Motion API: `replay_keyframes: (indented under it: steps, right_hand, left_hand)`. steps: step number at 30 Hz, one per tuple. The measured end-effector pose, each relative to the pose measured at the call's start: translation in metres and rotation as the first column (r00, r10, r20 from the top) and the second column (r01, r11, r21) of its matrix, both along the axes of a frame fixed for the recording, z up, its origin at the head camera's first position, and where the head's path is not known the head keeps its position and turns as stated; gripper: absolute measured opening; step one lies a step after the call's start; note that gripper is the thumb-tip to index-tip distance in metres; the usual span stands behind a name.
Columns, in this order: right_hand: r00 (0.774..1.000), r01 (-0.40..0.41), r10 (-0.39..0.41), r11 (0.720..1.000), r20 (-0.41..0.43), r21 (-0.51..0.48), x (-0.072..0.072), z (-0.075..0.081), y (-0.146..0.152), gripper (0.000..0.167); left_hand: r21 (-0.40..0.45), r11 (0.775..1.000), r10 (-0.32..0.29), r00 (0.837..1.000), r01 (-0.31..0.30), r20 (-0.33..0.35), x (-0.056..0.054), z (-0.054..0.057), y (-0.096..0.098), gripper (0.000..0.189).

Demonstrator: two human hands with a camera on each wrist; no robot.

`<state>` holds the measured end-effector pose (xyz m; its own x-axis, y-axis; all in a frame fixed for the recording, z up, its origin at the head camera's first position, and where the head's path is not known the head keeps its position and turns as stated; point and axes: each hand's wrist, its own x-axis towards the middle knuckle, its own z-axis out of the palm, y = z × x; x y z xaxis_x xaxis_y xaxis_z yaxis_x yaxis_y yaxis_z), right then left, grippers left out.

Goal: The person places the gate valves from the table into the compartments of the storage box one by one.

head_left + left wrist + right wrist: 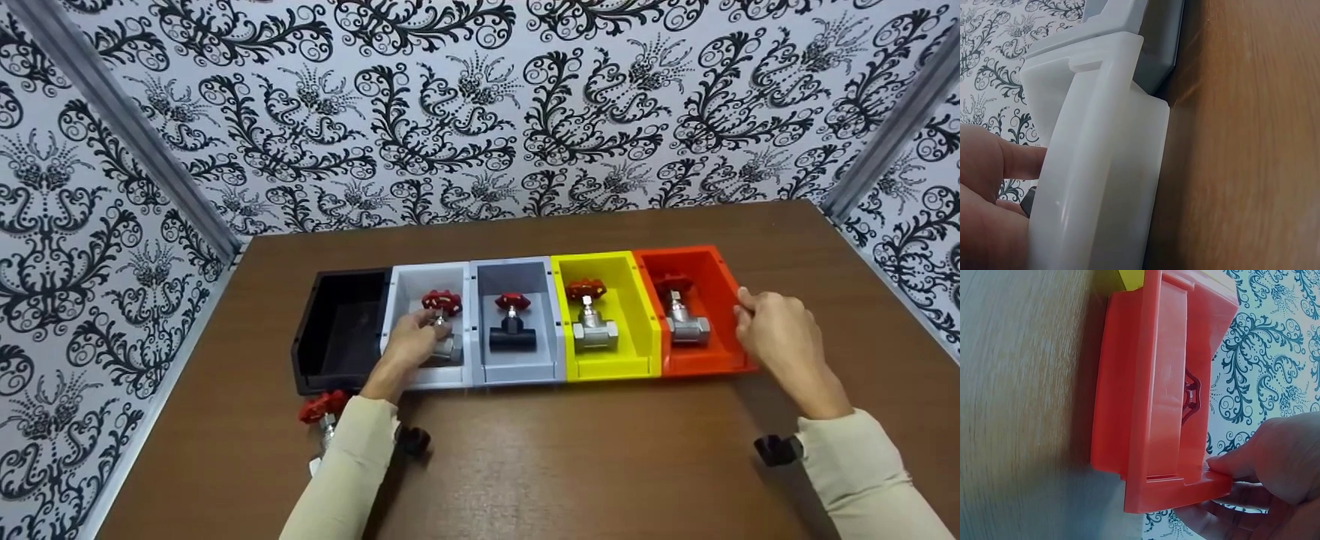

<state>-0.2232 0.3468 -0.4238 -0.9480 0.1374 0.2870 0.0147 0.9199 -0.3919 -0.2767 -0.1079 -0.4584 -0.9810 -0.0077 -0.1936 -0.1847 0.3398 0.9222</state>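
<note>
In the head view my left hand [409, 343] reaches into the white bin [435, 379], its fingers round the stem of a metal valve with a red handwheel [442, 301]. The left wrist view hides most of that valve behind the front wall of the white bin [1089, 135]. My right hand [784, 334] pinches the outer side wall of the red bin [724, 352], thumb on the inside and fingers outside. Inside the red bin lies another metal valve [688, 330]; its handwheel [1192, 395] shows over the front lip in the right wrist view.
Between them stand a grey bin [517, 373] with a black-bodied valve [513, 337] and a yellow bin [637, 360] with a metal valve [595, 334]. A black bin [345, 330] ends the row at left. Another red-wheeled valve [324, 409] lies on the table [585, 457] by my left forearm.
</note>
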Motion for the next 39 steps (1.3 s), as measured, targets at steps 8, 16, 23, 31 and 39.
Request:
replay_keyframes:
  steps: [8, 16, 23, 31, 39]
  right_hand:
    - [1.000, 0.001, -0.001, 1.000, -0.010, 0.006, -0.0002, -0.0012, -0.0002, 0.030]
    - [1.000, 0.008, -0.008, 1.000, 0.003, 0.013, -0.0009, -0.0011, 0.0002, 0.030]
    - [1.000, 0.003, -0.003, 1.000, 0.003, 0.015, -0.0010, -0.0007, 0.0003, 0.030]
    - [1.000, -0.002, 0.002, 1.000, -0.008, 0.010, 0.0002, -0.0010, 0.0007, 0.031]
    - [0.999, -0.010, 0.011, 1.000, -0.044, 0.021, 0.0013, -0.0016, -0.0005, 0.031]
  left_hand:
    - [0.035, 0.999, 0.005, 1.000, -0.006, 0.012, 0.0013, 0.0021, 0.0017, 0.046]
    - [0.056, 0.998, 0.010, 1.000, -0.011, 0.014, 0.0016, 0.0034, 0.0024, 0.046]
    - [0.030, 0.999, 0.013, 1.000, -0.013, 0.011, 0.0003, 0.0026, 0.0018, 0.044]
    - [-0.008, 1.000, 0.019, 1.000, -0.019, -0.015, 0.0008, 0.0035, 0.0019, 0.039]
    - [0.012, 1.000, 0.025, 0.999, -0.025, -0.033, 0.0014, 0.0026, 0.0018, 0.038]
